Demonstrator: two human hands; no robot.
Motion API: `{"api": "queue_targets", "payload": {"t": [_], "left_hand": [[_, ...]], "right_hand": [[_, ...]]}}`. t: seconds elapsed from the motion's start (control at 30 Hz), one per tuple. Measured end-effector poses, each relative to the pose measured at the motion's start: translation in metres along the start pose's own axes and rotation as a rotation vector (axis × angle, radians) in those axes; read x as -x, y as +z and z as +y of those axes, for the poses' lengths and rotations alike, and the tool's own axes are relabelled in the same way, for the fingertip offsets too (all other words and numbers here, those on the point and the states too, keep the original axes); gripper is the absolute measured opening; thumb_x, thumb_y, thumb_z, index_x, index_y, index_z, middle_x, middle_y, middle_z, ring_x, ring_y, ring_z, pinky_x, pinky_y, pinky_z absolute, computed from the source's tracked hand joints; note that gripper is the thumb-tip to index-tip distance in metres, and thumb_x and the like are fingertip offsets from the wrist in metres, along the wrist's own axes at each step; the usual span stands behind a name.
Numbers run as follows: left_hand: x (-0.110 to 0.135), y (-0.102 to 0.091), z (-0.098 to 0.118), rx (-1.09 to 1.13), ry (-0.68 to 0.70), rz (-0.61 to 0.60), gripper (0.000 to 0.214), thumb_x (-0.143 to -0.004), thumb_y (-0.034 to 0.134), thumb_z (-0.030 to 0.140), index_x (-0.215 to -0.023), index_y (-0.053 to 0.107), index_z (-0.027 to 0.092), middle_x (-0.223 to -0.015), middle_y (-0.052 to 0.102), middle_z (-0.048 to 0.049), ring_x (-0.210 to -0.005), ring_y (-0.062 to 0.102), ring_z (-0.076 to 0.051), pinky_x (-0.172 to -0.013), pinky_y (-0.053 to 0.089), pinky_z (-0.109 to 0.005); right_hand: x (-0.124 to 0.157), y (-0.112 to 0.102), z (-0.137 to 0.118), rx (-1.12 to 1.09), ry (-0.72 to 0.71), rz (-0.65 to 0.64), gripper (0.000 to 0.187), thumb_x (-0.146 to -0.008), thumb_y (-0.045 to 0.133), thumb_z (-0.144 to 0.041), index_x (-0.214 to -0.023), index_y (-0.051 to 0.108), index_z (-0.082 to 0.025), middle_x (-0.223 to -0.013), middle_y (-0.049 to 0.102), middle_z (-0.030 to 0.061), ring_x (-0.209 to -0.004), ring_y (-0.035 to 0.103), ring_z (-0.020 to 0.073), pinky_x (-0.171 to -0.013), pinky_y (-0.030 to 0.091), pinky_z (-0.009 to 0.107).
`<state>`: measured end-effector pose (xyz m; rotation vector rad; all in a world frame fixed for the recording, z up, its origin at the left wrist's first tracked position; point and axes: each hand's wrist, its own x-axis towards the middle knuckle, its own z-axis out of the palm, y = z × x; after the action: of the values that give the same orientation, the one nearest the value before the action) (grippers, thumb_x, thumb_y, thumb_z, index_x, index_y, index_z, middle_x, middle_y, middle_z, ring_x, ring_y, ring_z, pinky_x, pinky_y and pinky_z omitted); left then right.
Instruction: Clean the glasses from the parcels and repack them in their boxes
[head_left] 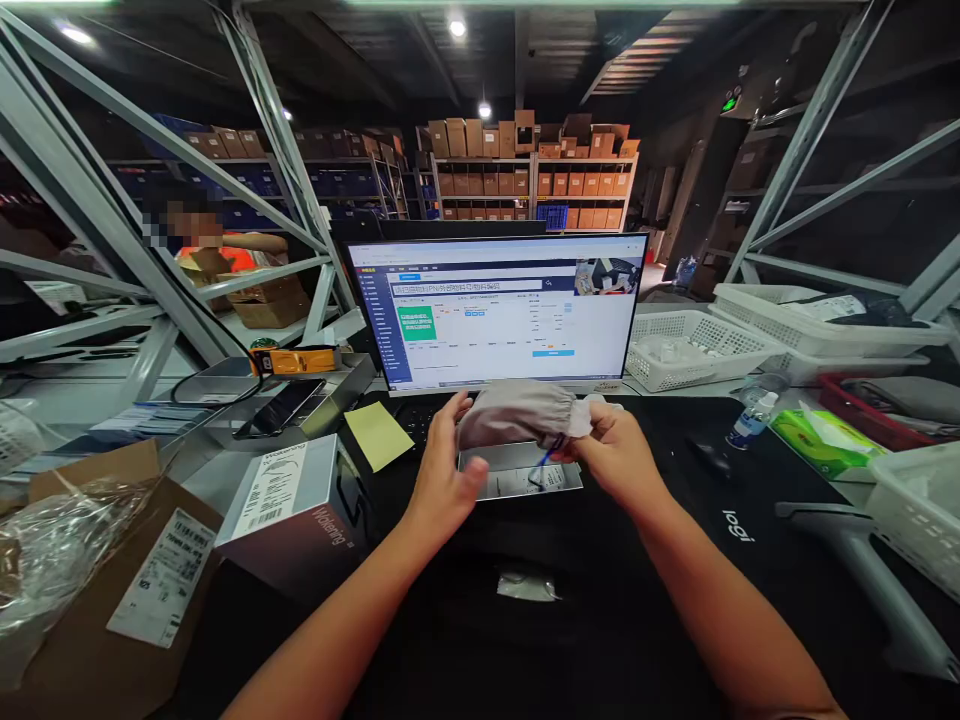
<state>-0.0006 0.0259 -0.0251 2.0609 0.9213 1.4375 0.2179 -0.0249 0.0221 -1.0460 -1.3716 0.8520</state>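
Both my hands hold a grey drawstring pouch point(517, 412) up in front of the monitor point(495, 310). My left hand point(442, 478) grips its left end with fingers curled round it. My right hand point(611, 450) pinches the gathered right end, where a blue cord hangs down. Below the pouch a flat silver box point(525, 478) lies on the black desk mat point(675, 540). A small clear plastic bag point(527, 585) lies on the mat nearer me.
A grey product box point(296, 500) and an open cardboard carton with plastic wrap point(82, 570) stand at left. A yellow sticky note point(377, 433), a phone point(281, 407), white baskets point(697, 345), a small bottle point(752, 412) and a handheld scanner point(862, 560) surround the mat. A person works behind the shelving at left.
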Motion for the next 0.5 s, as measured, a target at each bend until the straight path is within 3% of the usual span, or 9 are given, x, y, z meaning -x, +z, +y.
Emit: {"api": "queue_targets", "payload": {"t": [0.07, 0.13, 0.2, 0.33, 0.43, 0.5], "left_hand": [[-0.005, 0.001, -0.001, 0.320, -0.272, 0.006, 0.081, -0.090, 0.040, 0.077, -0.149, 0.038, 0.020, -0.144, 0.053, -0.0169, -0.131, 0.054, -0.031, -0.102, 0.051, -0.047], [-0.010, 0.002, 0.001, 0.564, -0.543, 0.031, 0.067, -0.088, 0.057, 0.068, -0.136, 0.054, 0.021, -0.131, 0.063, -0.0133, -0.113, 0.065, -0.027, -0.082, 0.060, -0.038], [-0.015, 0.002, 0.005, 0.732, -0.695, 0.096, 0.055, -0.076, 0.079, 0.056, -0.112, 0.067, 0.018, -0.109, 0.072, -0.0095, -0.088, 0.070, -0.020, -0.065, 0.059, -0.028], [-0.020, 0.002, 0.012, 0.814, -0.683, 0.277, 0.057, -0.045, 0.097, 0.045, -0.084, 0.068, 0.015, -0.072, 0.070, 0.0000, -0.057, 0.061, -0.010, -0.051, 0.052, -0.019], [-0.019, 0.003, 0.015, 0.788, -0.610, 0.379, 0.058, -0.037, 0.099, 0.042, -0.078, 0.068, 0.014, -0.064, 0.067, 0.0021, -0.051, 0.057, -0.008, -0.048, 0.049, -0.018], [-0.018, 0.002, 0.017, 0.772, -0.550, 0.447, 0.056, -0.039, 0.099, 0.040, -0.079, 0.068, 0.015, -0.065, 0.067, 0.0022, -0.054, 0.058, -0.008, -0.051, 0.049, -0.017]], "right_hand": [[-0.001, -0.008, -0.004, 0.024, -0.041, -0.010, 0.005, -0.072, 0.063, -0.023, -0.072, 0.067, -0.019, -0.060, 0.067, -0.0009, -0.052, 0.063, 0.0148, -0.053, 0.054, 0.025], [-0.002, -0.013, -0.003, 0.064, -0.062, -0.065, 0.007, -0.075, 0.064, -0.024, -0.074, 0.069, -0.019, -0.062, 0.067, -0.0004, -0.055, 0.063, 0.0148, -0.054, 0.053, 0.025], [-0.004, -0.018, 0.000, 0.107, -0.078, -0.098, 0.010, -0.079, 0.064, -0.026, -0.076, 0.072, -0.019, -0.064, 0.067, 0.0000, -0.057, 0.062, 0.0151, -0.055, 0.051, 0.025], [-0.011, -0.034, 0.003, 0.240, -0.175, -0.045, 0.019, -0.078, 0.074, -0.038, -0.073, 0.076, -0.020, -0.073, 0.070, 0.0029, -0.071, 0.063, 0.0193, -0.064, 0.049, 0.029], [-0.014, -0.050, -0.002, 0.287, -0.217, -0.054, 0.021, -0.077, 0.078, -0.043, -0.074, 0.080, -0.022, -0.093, 0.073, 0.0059, -0.088, 0.065, 0.0222, -0.075, 0.049, 0.031], [-0.014, -0.062, -0.007, 0.227, -0.188, -0.094, 0.021, -0.077, 0.080, -0.045, -0.078, 0.082, -0.024, -0.096, 0.074, 0.0062, -0.088, 0.066, 0.0215, -0.076, 0.050, 0.031]]}}
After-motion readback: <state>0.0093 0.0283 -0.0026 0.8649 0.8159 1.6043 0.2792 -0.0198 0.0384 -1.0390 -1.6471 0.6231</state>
